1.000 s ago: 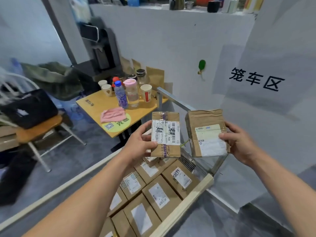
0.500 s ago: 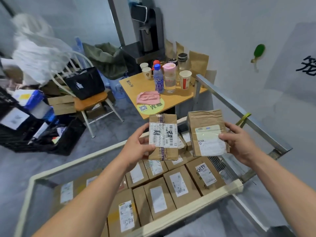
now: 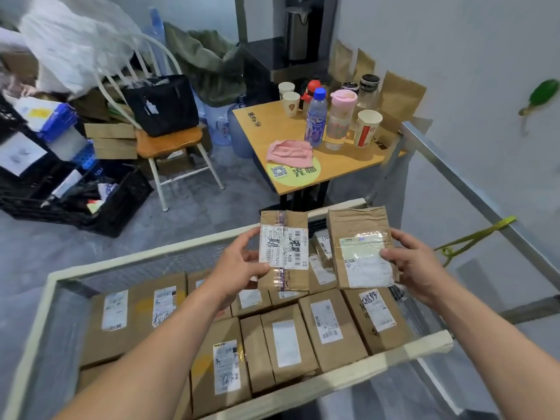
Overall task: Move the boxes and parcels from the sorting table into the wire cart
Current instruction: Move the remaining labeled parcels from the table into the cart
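Observation:
My left hand [image 3: 239, 263] grips a small brown box [image 3: 285, 225] with a white barcode label, holding it upright above the wire cart [image 3: 145, 253]. Beside it, my right hand [image 3: 415, 265] holds a brown parcel [image 3: 357, 222] with a taped white label by its right edge. Both items hang over the cart's far right part, side by side and apart. Several brown labelled boxes [image 3: 330, 325] lie packed flat in the cart below.
A small wooden table [image 3: 339, 165] with bottles, cups and a pink cloth stands just beyond the cart. A chair [image 3: 169, 140] with a black bag and black crates [image 3: 91, 204] crowd the floor at left. A metal rail [image 3: 472, 189] runs along the right by the wall.
The view has swung left and down, bringing more of the cart and its boxes into sight. Both hands keep their items at about the same height, side by side.

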